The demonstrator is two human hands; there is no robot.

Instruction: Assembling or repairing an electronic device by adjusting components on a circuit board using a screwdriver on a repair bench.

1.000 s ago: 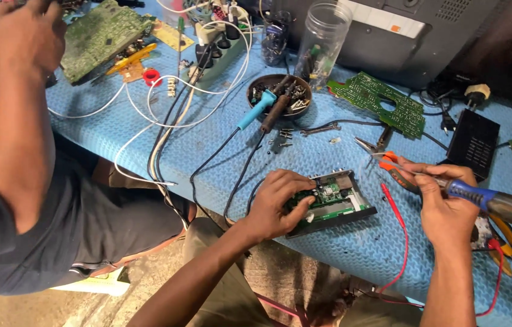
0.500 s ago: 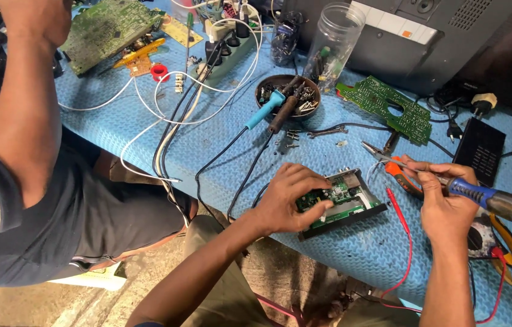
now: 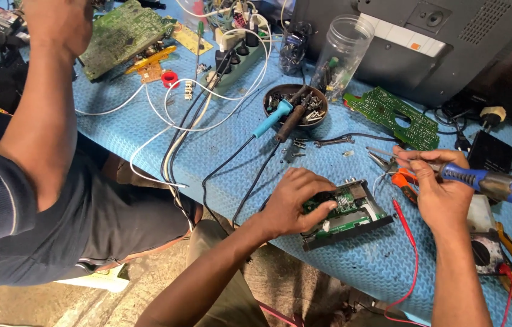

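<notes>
Item: small circuit board, lower centre, pinned under left hand with fingers curled on its edge; right hand closed round blue iron (best kept steady, tip clear of fingers).

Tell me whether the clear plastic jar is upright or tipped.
Tipped: the clear plastic jar leans, its open mouth toward the grey casing.

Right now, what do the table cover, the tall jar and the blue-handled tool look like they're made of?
Table cover: blue foam or rubber mat, judging by its dimpled matt texture. Tall jar: clear, probably plastic, contents showing through. Blue-handled tool, held in the right hand: blue handle with a dark, rubbery-looking grip and a thin shiny metal tip.
</notes>
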